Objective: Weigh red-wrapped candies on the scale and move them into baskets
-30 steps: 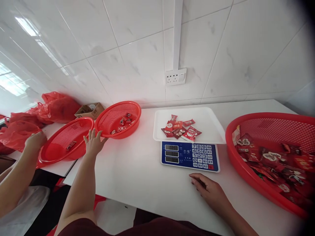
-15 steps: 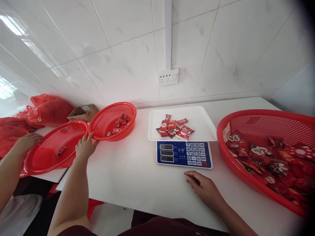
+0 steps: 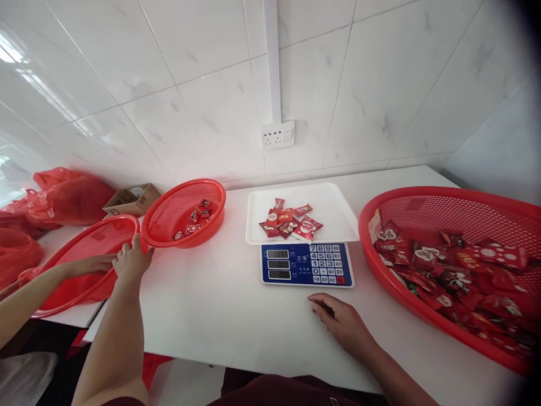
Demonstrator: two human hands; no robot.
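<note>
My left hand [image 3: 133, 260] rests at the rims where the left red basket [image 3: 110, 225] and the middle red basket [image 3: 183, 243] meet, thumb apart from the fingers. Several wrapped candies [image 3: 194, 228] lie in the middle basket. On the table before the scale [image 3: 306, 265] rests my right hand [image 3: 340, 322], loosely curled, thumb and forefinger parted, nothing visible in it. The scale's white tray [image 3: 338, 217] bears several red packets [image 3: 287, 225]. A co-worker's hand [image 3: 95, 264] reaches over the left basket beside my left hand, its fingertips partly hidden.
A large red basket [image 3: 374, 276] full of red packets stands on the right. Red plastic bags [image 3: 74, 197] and an open cardboard box [image 3: 133, 198] are at the back left. The tiled wall carries a socket [image 3: 278, 135] behind the white table [image 3: 220, 304].
The view has shifted slightly to the right. The co-worker's hand has moved right across the left basket, close to my left hand. The candy seen in that basket earlier no longer shows.
</note>
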